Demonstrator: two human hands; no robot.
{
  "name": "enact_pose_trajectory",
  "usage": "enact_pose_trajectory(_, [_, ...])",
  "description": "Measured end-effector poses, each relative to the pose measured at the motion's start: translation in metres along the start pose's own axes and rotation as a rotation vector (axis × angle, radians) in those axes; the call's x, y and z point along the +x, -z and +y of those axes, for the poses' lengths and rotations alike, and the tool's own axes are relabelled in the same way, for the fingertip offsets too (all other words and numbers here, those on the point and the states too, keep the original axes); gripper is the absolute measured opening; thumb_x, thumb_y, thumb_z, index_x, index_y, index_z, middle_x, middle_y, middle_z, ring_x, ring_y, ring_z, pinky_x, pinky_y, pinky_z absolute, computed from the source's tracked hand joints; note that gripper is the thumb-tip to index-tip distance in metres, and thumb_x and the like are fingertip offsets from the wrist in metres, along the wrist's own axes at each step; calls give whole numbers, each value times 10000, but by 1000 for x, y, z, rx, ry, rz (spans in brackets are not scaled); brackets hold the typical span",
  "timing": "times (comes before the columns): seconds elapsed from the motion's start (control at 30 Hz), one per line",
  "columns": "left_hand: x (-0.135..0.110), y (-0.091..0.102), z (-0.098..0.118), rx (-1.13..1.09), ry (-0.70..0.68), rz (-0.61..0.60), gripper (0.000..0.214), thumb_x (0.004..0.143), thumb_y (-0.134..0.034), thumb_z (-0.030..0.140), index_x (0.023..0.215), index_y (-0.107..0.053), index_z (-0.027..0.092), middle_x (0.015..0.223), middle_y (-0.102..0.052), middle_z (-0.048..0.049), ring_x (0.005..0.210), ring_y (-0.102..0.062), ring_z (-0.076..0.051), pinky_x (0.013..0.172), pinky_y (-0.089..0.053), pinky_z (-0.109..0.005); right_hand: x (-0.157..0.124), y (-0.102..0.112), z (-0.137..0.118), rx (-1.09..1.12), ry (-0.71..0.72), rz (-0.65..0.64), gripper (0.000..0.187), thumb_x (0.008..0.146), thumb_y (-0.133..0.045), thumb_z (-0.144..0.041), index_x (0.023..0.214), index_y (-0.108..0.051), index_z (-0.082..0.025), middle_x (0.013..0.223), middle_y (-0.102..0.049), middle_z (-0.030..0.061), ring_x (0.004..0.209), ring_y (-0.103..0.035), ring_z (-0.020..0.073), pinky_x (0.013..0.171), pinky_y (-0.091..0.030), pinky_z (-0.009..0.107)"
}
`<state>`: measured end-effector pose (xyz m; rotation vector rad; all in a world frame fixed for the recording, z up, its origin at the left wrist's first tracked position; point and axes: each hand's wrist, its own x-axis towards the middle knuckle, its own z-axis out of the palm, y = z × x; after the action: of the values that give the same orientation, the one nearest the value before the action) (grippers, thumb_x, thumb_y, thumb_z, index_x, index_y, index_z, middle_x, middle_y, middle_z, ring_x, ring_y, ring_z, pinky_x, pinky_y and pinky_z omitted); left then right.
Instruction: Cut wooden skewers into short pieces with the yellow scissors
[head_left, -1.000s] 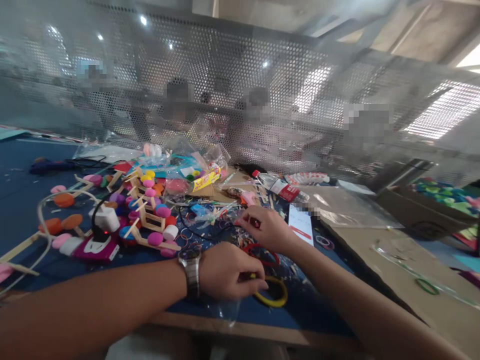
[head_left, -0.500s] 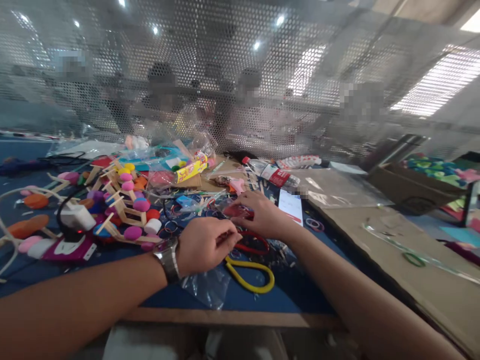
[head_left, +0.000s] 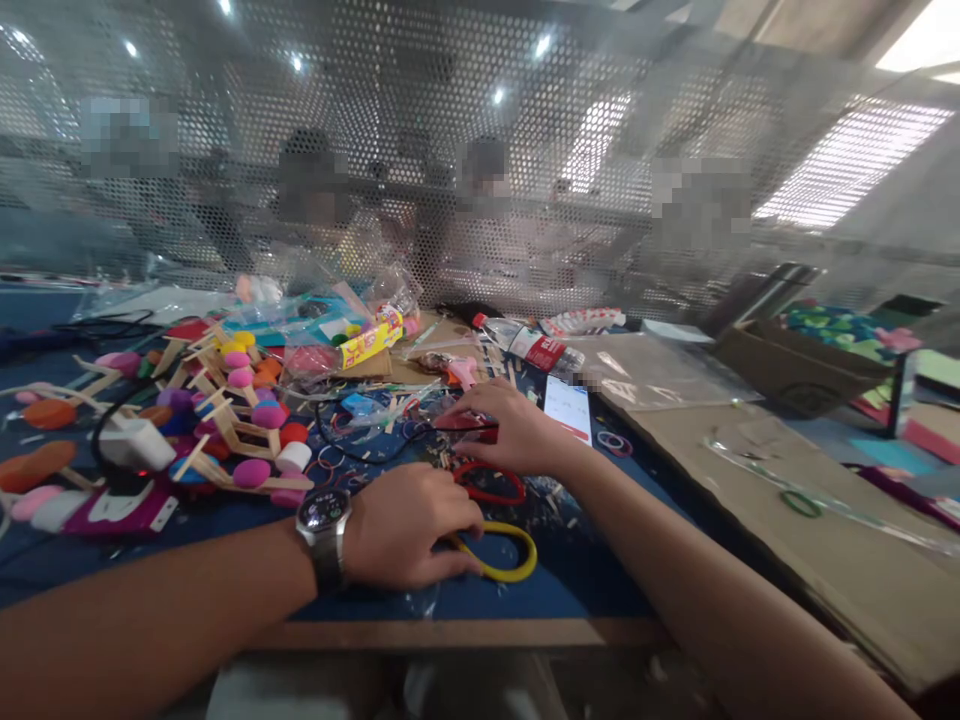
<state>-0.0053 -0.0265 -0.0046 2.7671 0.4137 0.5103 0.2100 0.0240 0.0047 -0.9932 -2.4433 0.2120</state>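
Observation:
My left hand (head_left: 416,525), with a watch (head_left: 324,510) on its wrist, is low over the blue tabletop. Its thumb and fingers close around the left end of a yellow loop (head_left: 517,575). A red loop (head_left: 501,497) lies just above; where both loops join or end is hidden, so I cannot tell whether they belong to scissors. My right hand (head_left: 510,430) is farther back, palm down, fingers reaching left and apart over small clutter. A thin black cord (head_left: 367,460) runs under or beside those fingers. I see nothing clearly held there.
Wooden-stick pieces with coloured pompoms (head_left: 251,430) crowd the left, beside a white plug (head_left: 135,443) and purple box (head_left: 120,508). A phone (head_left: 568,408), drink bottle (head_left: 532,345) and rubber bands (head_left: 615,443) lie near my right hand. Cardboard (head_left: 720,490) covers the right; a perforated screen (head_left: 420,120) stands behind.
My left hand has come down toward me from beside the right hand and is now at the yellow loop. My right hand stays nearly in place. The view has shifted slightly.

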Motion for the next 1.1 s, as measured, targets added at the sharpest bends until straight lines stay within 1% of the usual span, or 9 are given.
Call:
enact_pose_trajectory(0.13, [-1, -1, -2, 33, -1, -20, 229, 891, -676, 408, 913, -679, 181, 855, -740, -30, 797, -637, -206, 708, -390, -327, -1, 2, -1, 4, 26, -41, 352, 766, -685, -122, 1096, -734, -232, 1093, -750, 61, 1069, -633, 257, 1026, -412, 476])
enact_pose_trajectory(0.23, [-1, -1, -4, 38, 7, -12, 233, 900, -665, 416, 912, -681, 184, 852, -745, -27, 789, -636, -201, 712, -385, -323, -1, 2, 1, 3, 27, -46, 469, 702, -589, -27, 1098, -731, -235, 1077, -757, 50, 1062, -633, 255, 1021, -421, 470])
enact_pose_trajectory(0.33, [-1, 0, -5, 16, 7, 3, 276, 902, -651, 454, 914, -684, 181, 810, -738, -28, 753, -630, -196, 701, -383, -321, -1, 2, 1, -6, 36, -69, 543, 657, -550, -1, 1115, -724, -235, 1087, -753, 53, 1072, -632, 261, 1029, -420, 474])
enact_pose_trajectory(0.5, [-1, -4, -6, 12, -107, 22, 332, 931, -594, 489, 848, -678, 179, 768, -739, -14, 720, -611, -185, 687, -366, -335, -2, 2, 1, -55, 35, -98, 541, 721, -551, 2, 1175, -705, -249, 1132, -728, 58, 1101, -605, 261, 1039, -402, 501])
enact_pose_trajectory(0.63, [0, -10, -5, 85, -157, 68, 324, 928, -600, 478, 806, -682, 190, 672, -693, -14, 678, -587, -186, 641, -345, -340, -3, 1, 0, -65, 17, -137, 602, 697, -541, 35, 1206, -689, -251, 1134, -694, 71, 1112, -574, 261, 1032, -403, 519])
enact_pose_trajectory(0.73, [0, -11, -3, 113, -189, 72, 367, 945, -555, 505, 797, -686, 196, 636, -658, -21, 658, -576, -184, 605, -341, -337, -2, 1, 0, -44, 47, -109, 574, 727, -523, 44, 1196, -700, -235, 1111, -709, 80, 1079, -582, 252, 1003, -433, 492])
enact_pose_trajectory(0.87, [-2, -7, -2, 70, -228, 93, 358, 967, -532, 477, 806, -668, 187, 654, -682, -4, 644, -573, -173, 602, -361, -340, 0, 5, 1, -24, 88, -68, 481, 799, -494, 13, 1159, -721, -213, 1063, -751, 71, 1009, -624, 238, 962, -473, 450])
enact_pose_trajectory(1.0, [-3, -7, -1, 55, -262, 106, 322, 963, -553, 451, 826, -662, 182, 677, -697, -2, 630, -568, -167, 586, -370, -342, -1, 9, 2, 11, 46, -6, 342, 915, -472, -99, 1121, -721, -213, 1065, -752, 85, 1005, -651, 237, 920, -503, 428])
enact_pose_trajectory(1.1, [-3, -9, 0, 68, -299, 100, 322, 970, -547, 433, 810, -655, 175, 690, -697, -17, 638, -568, -169, 584, -374, -342, -3, 9, 2, 31, 39, -10, 295, 930, -471, -123, 1075, -714, -208, 1033, -748, 82, 979, -660, 227, 892, -518, 408])
